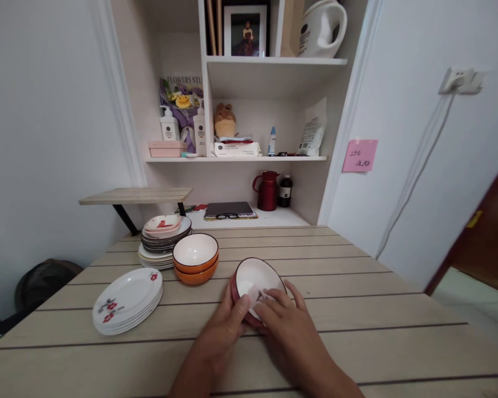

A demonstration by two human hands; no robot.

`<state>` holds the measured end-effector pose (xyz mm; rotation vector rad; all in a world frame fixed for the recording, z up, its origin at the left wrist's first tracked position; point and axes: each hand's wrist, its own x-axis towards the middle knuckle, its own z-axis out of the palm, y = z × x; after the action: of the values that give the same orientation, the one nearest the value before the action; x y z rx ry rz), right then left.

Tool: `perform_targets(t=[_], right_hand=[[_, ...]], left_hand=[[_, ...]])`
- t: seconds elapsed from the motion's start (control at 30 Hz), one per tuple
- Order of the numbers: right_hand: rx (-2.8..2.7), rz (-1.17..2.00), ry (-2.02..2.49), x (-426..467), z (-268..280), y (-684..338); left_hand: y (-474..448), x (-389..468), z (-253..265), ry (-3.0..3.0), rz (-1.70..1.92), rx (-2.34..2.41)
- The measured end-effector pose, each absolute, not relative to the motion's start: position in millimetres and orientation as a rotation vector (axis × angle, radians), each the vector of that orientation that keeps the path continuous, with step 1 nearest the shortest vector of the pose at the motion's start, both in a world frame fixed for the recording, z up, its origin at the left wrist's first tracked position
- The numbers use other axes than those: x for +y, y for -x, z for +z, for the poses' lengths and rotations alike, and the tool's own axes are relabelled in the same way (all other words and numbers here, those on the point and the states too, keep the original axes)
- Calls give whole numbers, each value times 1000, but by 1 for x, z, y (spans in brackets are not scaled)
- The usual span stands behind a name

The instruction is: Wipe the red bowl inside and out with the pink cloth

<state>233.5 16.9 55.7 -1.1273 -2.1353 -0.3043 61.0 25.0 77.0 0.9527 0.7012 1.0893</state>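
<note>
We hold the red bowl [260, 276] tilted over the table [382, 331]. Our left hand [229, 316] clamps its left side, thumb at the rim; our right hand [281, 315] reaches inside to a white wad [254, 293], pinch unclear. We judge the bowl rigid, slick, breakable: support its underside.

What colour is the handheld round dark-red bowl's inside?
Inside, the bowl is white, clearest in the head view.

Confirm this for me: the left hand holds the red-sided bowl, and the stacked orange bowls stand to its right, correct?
Not quite: the left hand holds the red-sided bowl, but the stacked orange bowls stand to its left, as the head view shows.
</note>
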Motion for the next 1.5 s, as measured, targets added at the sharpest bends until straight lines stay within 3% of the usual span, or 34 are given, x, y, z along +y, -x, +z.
perform_targets(t=[0.6,1.13,1.5], right_hand=[[-2296,-452,1097,25,67,-271],[-2003,-235,1130,9,54,-225],[-2221,-382,1153,17,62,-256]], left_hand=[[-67,27,77,-891,1140,736],[-61,26,82,-942,1092,672],[-65,26,78,-904,1128,724]])
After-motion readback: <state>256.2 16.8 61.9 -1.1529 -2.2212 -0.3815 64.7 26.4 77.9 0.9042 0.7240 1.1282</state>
